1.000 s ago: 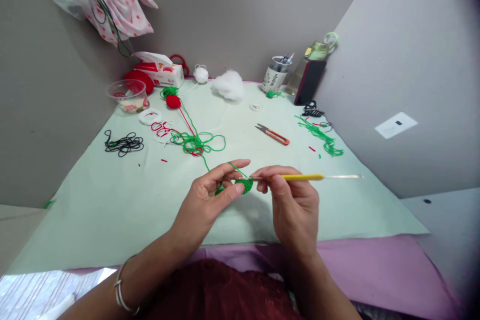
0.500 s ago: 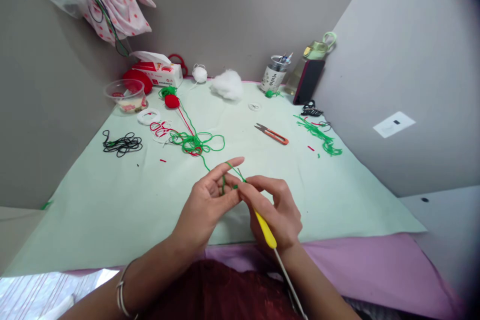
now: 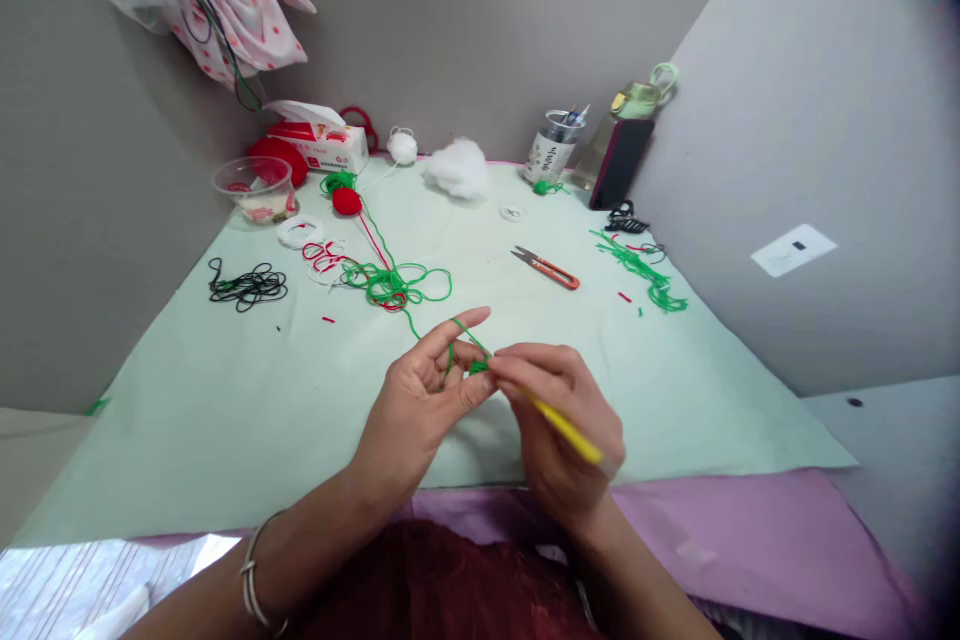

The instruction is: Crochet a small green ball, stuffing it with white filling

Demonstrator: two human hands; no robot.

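Note:
My left hand [image 3: 424,385] pinches a small piece of green crochet work [image 3: 478,367] between thumb and fingers, its index finger stretched out with green yarn [image 3: 471,332] looped over it. My right hand [image 3: 566,415] is closed round the yellow handle of a crochet hook [image 3: 566,430]; the hook's tip is hidden at the crochet work, where both hands meet. From the left hand the yarn runs back to a loose green tangle [image 3: 386,285] on the table.
Orange thread snips [image 3: 551,270] lie beyond the hands. White stuffing [image 3: 457,170], a red yarn ball [image 3: 346,202], a tissue box [image 3: 330,148] and a plastic tub [image 3: 259,190] stand farther back. Black cord [image 3: 247,287] lies left, green yarn scraps [image 3: 649,275] right, near a phone [image 3: 621,165].
My right hand has turned, swinging the hook's handle end to the right and up. The left hand stays nearly in place, and more of the green crochet work shows at its fingertips.

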